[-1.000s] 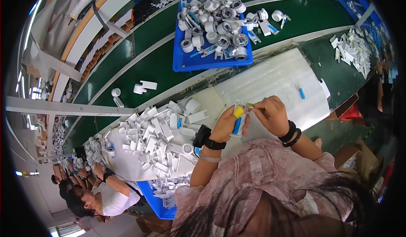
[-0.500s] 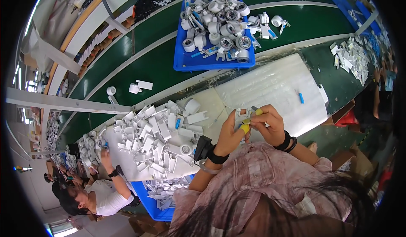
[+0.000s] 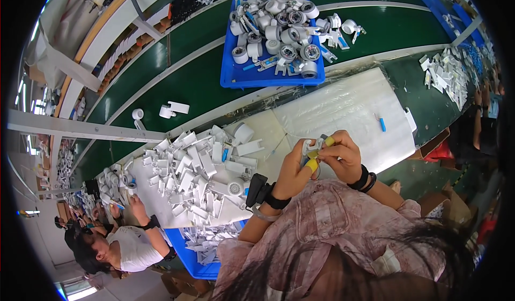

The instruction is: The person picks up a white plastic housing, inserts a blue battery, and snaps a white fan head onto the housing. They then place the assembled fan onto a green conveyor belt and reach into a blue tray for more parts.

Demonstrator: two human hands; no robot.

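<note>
While a white-covered table [image 3: 343,108] stretches in front of a blue tray [image 3: 241,80] of round-headed white parts [image 3: 272,32] and carries a heap of white casings [image 3: 188,180], a left hand [image 3: 292,169] and a right hand [image 3: 344,156] meet over a small white piece [image 3: 310,146].

The left grip is closed around the small white piece; the right grip is pinched at its right side, the contact partly hidden. The piece sits between the 2 hands, near the table's near edge, right of the heap; 1 blue strip [image 3: 382,124] lies farther right.
</note>
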